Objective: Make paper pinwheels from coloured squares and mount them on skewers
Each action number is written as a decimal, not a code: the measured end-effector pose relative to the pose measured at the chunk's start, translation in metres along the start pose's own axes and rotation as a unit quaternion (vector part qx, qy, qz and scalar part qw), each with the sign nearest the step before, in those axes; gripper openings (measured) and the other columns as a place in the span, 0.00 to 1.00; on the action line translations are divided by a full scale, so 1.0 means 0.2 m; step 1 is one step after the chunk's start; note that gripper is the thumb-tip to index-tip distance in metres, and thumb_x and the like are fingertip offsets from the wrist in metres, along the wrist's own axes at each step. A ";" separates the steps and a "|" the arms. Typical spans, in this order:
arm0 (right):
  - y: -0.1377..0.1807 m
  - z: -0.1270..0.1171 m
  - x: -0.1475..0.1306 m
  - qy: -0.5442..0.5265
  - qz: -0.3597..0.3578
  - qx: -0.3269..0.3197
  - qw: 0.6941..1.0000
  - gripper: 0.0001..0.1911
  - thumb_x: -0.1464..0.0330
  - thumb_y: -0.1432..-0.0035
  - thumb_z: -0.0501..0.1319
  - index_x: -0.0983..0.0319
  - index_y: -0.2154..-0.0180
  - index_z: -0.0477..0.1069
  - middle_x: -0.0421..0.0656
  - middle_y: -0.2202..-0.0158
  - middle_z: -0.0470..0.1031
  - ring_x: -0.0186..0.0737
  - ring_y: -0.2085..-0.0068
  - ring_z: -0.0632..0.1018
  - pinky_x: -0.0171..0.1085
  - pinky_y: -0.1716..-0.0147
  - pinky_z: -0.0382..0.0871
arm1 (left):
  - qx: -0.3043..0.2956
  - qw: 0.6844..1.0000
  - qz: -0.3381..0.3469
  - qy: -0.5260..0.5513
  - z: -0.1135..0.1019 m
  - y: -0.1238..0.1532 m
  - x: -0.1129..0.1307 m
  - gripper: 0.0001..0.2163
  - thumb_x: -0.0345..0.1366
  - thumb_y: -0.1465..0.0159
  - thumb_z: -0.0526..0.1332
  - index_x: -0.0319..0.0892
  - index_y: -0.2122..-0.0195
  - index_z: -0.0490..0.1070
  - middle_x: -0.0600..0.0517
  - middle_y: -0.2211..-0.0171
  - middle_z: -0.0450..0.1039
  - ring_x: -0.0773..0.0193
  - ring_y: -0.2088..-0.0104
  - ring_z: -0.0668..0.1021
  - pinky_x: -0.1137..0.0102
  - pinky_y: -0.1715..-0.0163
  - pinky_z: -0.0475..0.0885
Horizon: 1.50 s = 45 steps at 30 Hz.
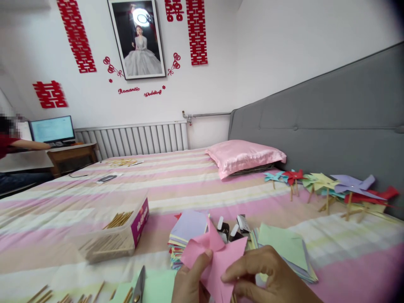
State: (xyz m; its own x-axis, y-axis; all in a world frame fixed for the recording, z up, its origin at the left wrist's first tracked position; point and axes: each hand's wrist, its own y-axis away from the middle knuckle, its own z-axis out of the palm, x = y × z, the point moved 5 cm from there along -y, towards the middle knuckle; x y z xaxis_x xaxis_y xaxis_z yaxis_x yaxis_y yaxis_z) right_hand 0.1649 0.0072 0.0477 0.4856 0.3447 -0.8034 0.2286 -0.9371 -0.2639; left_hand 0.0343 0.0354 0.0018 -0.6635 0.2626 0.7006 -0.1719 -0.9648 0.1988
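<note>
A pink paper pinwheel [225, 254] is between my hands, its blades partly folded in towards the middle. My left hand [193, 275] grips it from the left, thumb pressed near its centre. On the other side, the fingers of my right hand [263, 273] pinch its lower right blade. Part of a wooden stick shows below the paper. Just behind stand a stack of coloured paper squares [191, 223] and small black-and-white boxes [238, 229]. Beyond my right hand lies a stack topped with green paper [284, 244]. Scissors [139, 284] rest on green paper left of my left hand.
A clear plastic box [110, 248] of wooden sticks stands on the striped bed, with loose sticks [41, 294] nearer. Finished pinwheels [350, 187] line the right by the grey headboard [331, 113]. Further back are a pink pillow [244, 155], a phone [106, 179] and a person at a desk.
</note>
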 end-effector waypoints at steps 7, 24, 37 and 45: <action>-0.03 -0.01 -0.01 -0.033 -0.041 0.032 0.998 0.01 0.69 0.58 0.67 0.57 0.77 0.78 0.39 0.78 0.79 0.38 0.72 0.76 0.33 0.66 0.67 | 0.021 0.998 0.032 -0.053 -0.01 0.01 -0.02 0.13 0.36 0.55 0.69 0.35 0.71 0.75 0.48 0.79 0.77 0.58 0.73 0.78 0.71 0.73 0.69; -0.07 0.03 0.06 -0.164 0.010 0.115 0.980 0.10 0.64 0.52 0.62 0.63 0.78 0.70 0.43 0.70 0.71 0.35 0.74 0.72 0.31 0.78 0.65 | 0.118 0.955 0.196 -0.188 0.03 0.07 0.07 0.11 0.37 0.58 0.69 0.39 0.72 0.79 0.49 0.76 0.80 0.53 0.62 0.78 0.69 0.61 0.71; -0.07 0.02 0.07 -0.151 0.016 0.141 0.978 0.08 0.68 0.52 0.62 0.64 0.79 0.71 0.47 0.63 0.74 0.35 0.73 0.75 0.31 0.78 0.66 | 0.083 0.954 0.202 -0.205 0.10 0.09 0.07 0.09 0.34 0.56 0.67 0.44 0.71 0.79 0.52 0.72 0.81 0.56 0.64 0.79 0.73 0.64 0.73; -0.07 0.01 0.06 -0.131 0.024 0.134 0.982 0.09 0.67 0.53 0.62 0.63 0.81 0.70 0.48 0.66 0.75 0.38 0.73 0.75 0.32 0.78 0.67 | 0.111 0.945 0.211 -0.224 0.10 0.11 0.09 0.10 0.36 0.58 0.68 0.42 0.72 0.80 0.49 0.73 0.81 0.54 0.66 0.79 0.70 0.64 0.73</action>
State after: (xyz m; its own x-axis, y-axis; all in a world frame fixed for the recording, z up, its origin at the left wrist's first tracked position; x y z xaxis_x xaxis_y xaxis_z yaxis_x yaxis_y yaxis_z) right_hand 0.1657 0.0246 0.0397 0.2494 0.3062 -0.9187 -0.0370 -0.9450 -0.3250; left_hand 0.0344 0.0198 0.0322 -0.2549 -0.1190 0.9596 0.2294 -0.9715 -0.0595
